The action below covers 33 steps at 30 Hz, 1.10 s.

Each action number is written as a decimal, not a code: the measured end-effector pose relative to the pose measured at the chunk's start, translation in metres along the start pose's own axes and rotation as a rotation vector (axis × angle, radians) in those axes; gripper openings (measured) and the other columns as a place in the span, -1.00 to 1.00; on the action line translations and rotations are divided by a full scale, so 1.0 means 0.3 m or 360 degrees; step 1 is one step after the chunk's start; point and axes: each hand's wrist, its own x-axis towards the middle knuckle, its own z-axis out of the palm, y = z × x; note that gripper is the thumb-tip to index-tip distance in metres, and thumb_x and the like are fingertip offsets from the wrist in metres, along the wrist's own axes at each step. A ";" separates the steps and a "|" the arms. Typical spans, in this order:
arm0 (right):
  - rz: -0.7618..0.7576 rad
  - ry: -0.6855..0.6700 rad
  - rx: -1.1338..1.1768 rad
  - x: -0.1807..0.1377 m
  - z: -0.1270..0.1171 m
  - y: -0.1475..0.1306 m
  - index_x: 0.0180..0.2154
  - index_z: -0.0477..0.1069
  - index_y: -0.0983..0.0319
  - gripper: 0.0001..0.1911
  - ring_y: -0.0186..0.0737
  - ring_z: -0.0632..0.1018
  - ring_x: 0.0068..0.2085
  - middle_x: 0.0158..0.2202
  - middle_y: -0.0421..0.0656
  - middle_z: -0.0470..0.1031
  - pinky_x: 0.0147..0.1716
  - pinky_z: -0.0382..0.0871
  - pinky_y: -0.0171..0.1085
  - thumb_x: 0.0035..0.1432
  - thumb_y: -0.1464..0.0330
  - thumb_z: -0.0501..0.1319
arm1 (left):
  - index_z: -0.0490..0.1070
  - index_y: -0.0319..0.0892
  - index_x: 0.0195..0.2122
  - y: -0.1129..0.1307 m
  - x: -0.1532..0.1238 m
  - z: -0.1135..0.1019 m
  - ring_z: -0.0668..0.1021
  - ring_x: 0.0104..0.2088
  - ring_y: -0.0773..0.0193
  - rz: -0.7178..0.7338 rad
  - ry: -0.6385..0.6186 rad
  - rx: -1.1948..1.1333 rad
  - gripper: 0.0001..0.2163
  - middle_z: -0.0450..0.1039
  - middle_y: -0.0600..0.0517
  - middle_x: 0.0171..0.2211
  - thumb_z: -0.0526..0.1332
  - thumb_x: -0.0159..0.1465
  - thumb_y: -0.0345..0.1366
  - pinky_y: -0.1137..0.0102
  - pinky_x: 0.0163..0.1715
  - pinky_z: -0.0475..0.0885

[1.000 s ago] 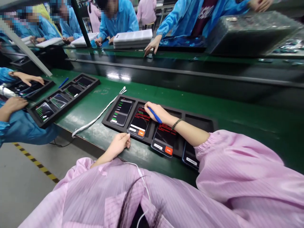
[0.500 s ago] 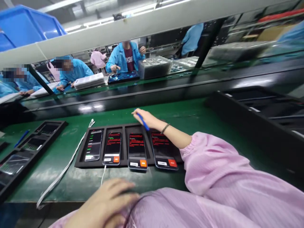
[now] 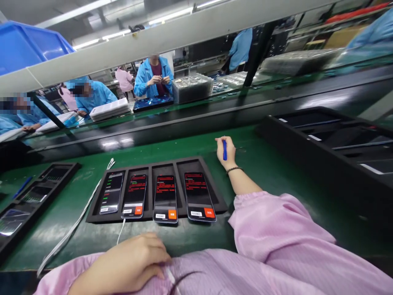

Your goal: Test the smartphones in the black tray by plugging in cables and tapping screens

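A black tray (image 3: pixel 92 215) lies on the green belt with several phones in its slots; the phone (image 3: pixel 197 195) at its right end shows red text. My right hand (image 3: pixel 225 153) rests on the belt just right of the tray's far corner, closed round a blue pen (image 3: pixel 224 149). My left hand (image 3: pixel 135 260) lies low in front on my pink sleeve, fingers curled, close to a thin white cable (image 3: pixel 120 231) that runs to one of the phones. Whether it holds anything is hidden.
A second black tray (image 3: pixel 30 200) with phones sits at the left, a large black tray (image 3: pixel 307 143) at the right. A white cable (image 3: pixel 76 221) lies across the belt. People in blue coats work beyond the far conveyor (image 3: pixel 190 119).
My right hand with the pen has moved right, off the tray onto the bare belt. The view has swung up and to the right since a second ago. My left hand shifted slightly left.
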 end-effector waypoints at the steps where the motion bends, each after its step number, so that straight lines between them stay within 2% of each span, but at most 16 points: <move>1: 0.0004 -0.0014 -0.0006 0.002 0.004 0.007 -0.15 0.41 0.27 -0.60 -0.21 0.55 -0.13 -0.16 -0.10 0.52 -0.03 0.46 -0.09 0.40 0.04 0.10 | 0.52 0.05 -0.18 -0.005 0.005 0.006 0.61 -0.26 0.17 -0.0017 -0.0046 -0.0003 -0.89 0.61 0.08 -0.27 0.21 0.33 -0.23 0.34 -0.23 0.44; 5: 0.0000 -0.0079 -0.0034 0.004 0.019 0.031 -0.12 0.44 0.28 -0.62 -0.24 0.54 -0.18 -0.18 -0.13 0.51 -0.08 0.48 -0.11 0.37 0.08 0.17 | 0.47 -0.01 -0.28 -0.005 0.032 0.030 0.60 -0.26 0.22 0.0049 -0.0131 0.0024 -0.95 0.60 0.10 -0.32 0.22 0.34 -0.27 0.35 -0.18 0.40; 8: -0.0001 -0.0109 -0.0053 0.006 0.020 0.042 -0.11 0.44 0.28 -0.63 -0.25 0.54 -0.18 -0.17 -0.13 0.51 -0.09 0.49 -0.12 0.37 0.09 0.18 | 0.43 -0.07 -0.29 0.032 0.055 0.010 0.57 -0.30 0.24 0.0178 -0.0182 0.0032 -0.90 0.58 0.08 -0.36 0.17 0.38 -0.30 0.35 -0.17 0.38; 13: 0.0001 -0.0130 -0.0067 0.007 0.019 0.044 -0.12 0.44 0.28 -0.62 -0.26 0.53 -0.20 -0.19 -0.13 0.50 -0.12 0.49 -0.14 0.38 0.07 0.17 | 0.35 -0.11 -0.33 0.064 0.075 -0.003 0.49 -0.42 0.29 0.0381 -0.0301 -0.0004 -0.89 0.54 0.09 -0.42 0.21 0.37 -0.31 0.38 -0.29 0.37; 16: 0.0008 -0.0122 -0.0070 0.006 0.023 0.039 -0.16 0.42 0.27 -0.61 -0.26 0.52 -0.22 -0.21 -0.14 0.50 -0.11 0.47 -0.14 0.37 0.05 0.15 | 0.32 -0.12 -0.36 0.066 0.072 0.003 0.48 -0.44 0.29 0.0482 -0.0263 0.0138 -0.83 0.52 0.07 -0.45 0.18 0.41 -0.29 0.38 -0.27 0.38; 20: 0.0017 -0.0094 -0.0064 -0.004 0.023 0.031 -0.25 0.35 0.22 -0.67 -0.17 0.54 -0.19 -0.20 -0.08 0.53 -0.08 0.44 -0.09 0.35 0.09 0.09 | 0.41 -0.15 -0.29 0.106 0.071 -0.064 0.47 -0.45 0.24 0.0610 0.0055 0.0492 -0.83 0.52 0.01 -0.49 0.08 0.44 -0.34 0.27 -0.25 0.43; 24: 0.0009 -0.0064 -0.0067 -0.022 0.014 0.020 -0.31 0.25 0.14 -0.73 -0.03 0.56 -0.13 -0.17 0.01 0.56 -0.05 0.43 -0.05 0.29 0.10 0.02 | 0.49 -0.20 -0.23 0.171 0.087 -0.173 0.50 -0.46 0.26 0.0812 0.0447 0.0803 -0.88 0.56 0.01 -0.48 0.16 0.39 -0.44 0.27 -0.21 0.50; 27: 0.0008 -0.0037 -0.0078 -0.036 0.009 0.014 -0.32 0.23 0.13 -0.74 -0.03 0.56 -0.14 -0.19 0.00 0.57 -0.03 0.42 -0.04 0.26 0.09 0.01 | 0.50 -0.24 -0.29 0.203 0.100 -0.198 0.54 -0.46 0.31 0.0997 0.0772 0.0942 -0.85 0.56 0.04 -0.49 0.16 0.39 -0.47 0.29 -0.11 0.52; 29: 0.0011 -0.0013 -0.0085 -0.044 0.006 0.010 -0.33 0.23 0.12 -0.73 -0.04 0.56 -0.15 -0.21 -0.01 0.56 -0.04 0.43 -0.05 0.26 0.08 0.02 | 0.50 -0.26 -0.29 0.215 0.107 -0.184 0.56 -0.45 0.35 0.0945 0.0944 0.0909 -0.83 0.55 0.07 -0.49 0.13 0.41 -0.47 0.28 -0.02 0.50; 33: 0.0004 0.0028 -0.0099 -0.049 0.006 0.003 -0.35 0.23 0.13 -0.73 -0.06 0.54 -0.19 -0.24 -0.02 0.56 -0.09 0.44 -0.05 0.23 0.08 0.03 | 0.49 -0.23 -0.25 0.229 0.121 -0.145 0.53 -0.51 0.41 0.0677 0.1269 0.0844 -0.89 0.54 0.15 -0.50 0.18 0.38 -0.47 0.27 0.10 0.43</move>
